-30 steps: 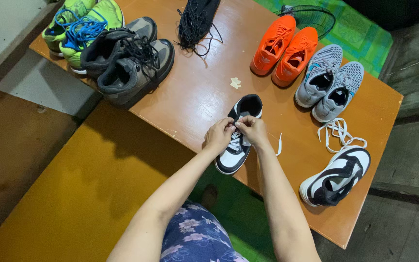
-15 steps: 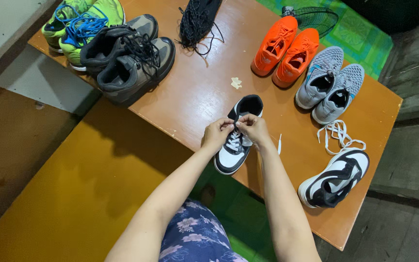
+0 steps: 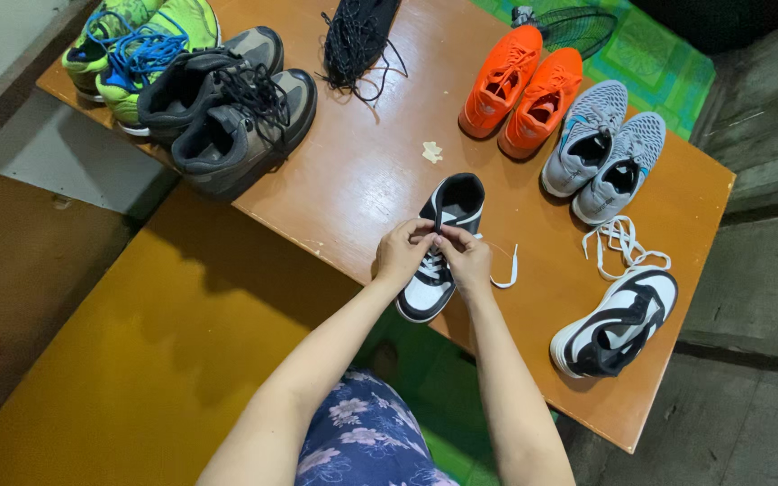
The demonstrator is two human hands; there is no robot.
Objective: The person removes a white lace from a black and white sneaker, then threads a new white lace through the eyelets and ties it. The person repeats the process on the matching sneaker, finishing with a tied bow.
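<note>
The soft white lace [image 3: 503, 273] of the light black-and-white sneaker [image 3: 440, 247] is pinched by left hand [image 3: 402, 253] and right hand [image 3: 465, 258]; best gripped near its stiff tip.

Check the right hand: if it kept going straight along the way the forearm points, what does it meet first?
Probably the black-and-white sneaker that the right hand already touches at the laces. Past its heel lies bare table, then roughly the black lace bundle, though the line is hard to judge.

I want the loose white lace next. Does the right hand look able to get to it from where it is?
Probably yes. The right hand is at the black-and-white shoe, and the loose white lace lies to its right on bare table, with nothing between.
</note>
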